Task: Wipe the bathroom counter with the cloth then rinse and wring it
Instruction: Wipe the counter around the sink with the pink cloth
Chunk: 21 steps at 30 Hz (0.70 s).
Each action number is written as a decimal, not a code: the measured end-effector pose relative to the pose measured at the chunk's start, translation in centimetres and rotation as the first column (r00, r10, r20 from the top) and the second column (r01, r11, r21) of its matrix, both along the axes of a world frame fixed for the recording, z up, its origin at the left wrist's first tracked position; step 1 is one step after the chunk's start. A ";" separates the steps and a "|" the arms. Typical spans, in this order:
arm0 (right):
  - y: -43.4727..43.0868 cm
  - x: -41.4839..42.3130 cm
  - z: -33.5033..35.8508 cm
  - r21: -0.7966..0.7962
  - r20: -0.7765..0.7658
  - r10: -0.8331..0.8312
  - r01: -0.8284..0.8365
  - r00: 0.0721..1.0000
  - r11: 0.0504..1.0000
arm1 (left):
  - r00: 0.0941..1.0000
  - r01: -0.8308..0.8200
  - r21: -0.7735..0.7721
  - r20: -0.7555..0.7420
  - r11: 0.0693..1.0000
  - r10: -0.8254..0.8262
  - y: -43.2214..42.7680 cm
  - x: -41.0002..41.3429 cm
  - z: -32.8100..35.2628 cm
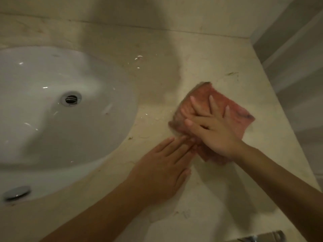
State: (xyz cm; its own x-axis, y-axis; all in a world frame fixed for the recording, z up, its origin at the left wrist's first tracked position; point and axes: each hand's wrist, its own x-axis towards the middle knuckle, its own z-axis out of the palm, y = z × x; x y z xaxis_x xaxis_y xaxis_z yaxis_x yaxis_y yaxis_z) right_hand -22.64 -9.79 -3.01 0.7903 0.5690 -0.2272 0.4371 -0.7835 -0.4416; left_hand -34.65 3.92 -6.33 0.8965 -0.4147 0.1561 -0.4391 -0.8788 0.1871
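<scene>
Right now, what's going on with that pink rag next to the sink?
A person is wiping the bathroom counter. The right hand presses flat, fingers spread, on the pink cloth, which lies on the counter to the right of the white sink. The left hand lies flat on the counter, its fingertips touching the cloth's near edge. The cloth is not yet at the sink for rinsing.

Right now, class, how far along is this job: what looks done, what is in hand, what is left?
Done: nothing certain; droplets dot the counter. In hand: the right hand presses the pink cloth flat beside the sink, with the left hand at its edge. Left: more wiping, then rinsing and wringing.
</scene>
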 end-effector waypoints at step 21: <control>3.2 9.3 -0.4 -0.202 0.250 -0.069 0.122 0.966 0.972 | 0.999 -0.019 -0.040 0.026 0.999 0.020 0.0 0.2 -0.4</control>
State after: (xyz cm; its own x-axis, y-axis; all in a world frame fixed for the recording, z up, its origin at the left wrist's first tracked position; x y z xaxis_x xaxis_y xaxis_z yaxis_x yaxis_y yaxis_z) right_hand -13.37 -6.55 -3.40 0.8849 0.4468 -0.1319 0.4276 -0.8913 -0.1506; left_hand -34.40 3.93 -6.70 0.8996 -0.3902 0.1963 -0.4273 -0.8792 0.2106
